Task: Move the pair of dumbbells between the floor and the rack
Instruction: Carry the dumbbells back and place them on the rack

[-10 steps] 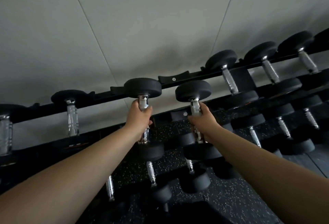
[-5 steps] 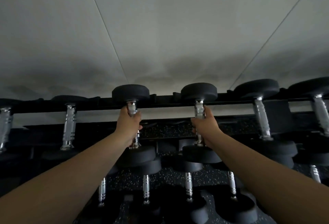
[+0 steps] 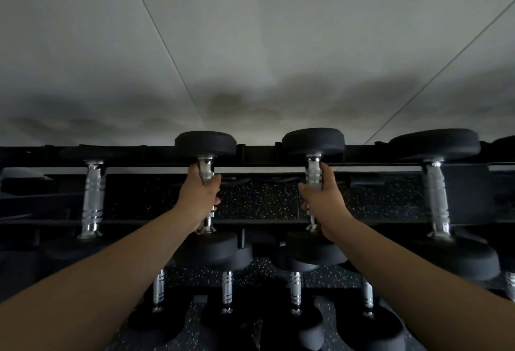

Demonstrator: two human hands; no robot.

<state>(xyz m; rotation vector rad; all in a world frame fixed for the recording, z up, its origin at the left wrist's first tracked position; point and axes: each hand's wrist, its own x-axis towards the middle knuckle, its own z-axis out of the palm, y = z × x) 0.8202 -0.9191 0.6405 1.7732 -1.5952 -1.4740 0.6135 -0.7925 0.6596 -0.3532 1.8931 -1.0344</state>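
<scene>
Two black round-headed dumbbells with ribbed chrome handles sit across the top tier of the dark steel rack [image 3: 264, 167], one to each hand. Left hand [image 3: 199, 198] is clamped around the left dumbbell [image 3: 206, 205] at mid-handle; right hand [image 3: 323, 200] is clamped likewise on the right dumbbell [image 3: 313, 197]. Beyond each grip a rubber head overhangs the far rail; nearer than each grip the other head rests at the front rail. Likely dense, rigid and balanced, they suit a centred hold; polished chrome may slip, so the knurled bands matter.
</scene>
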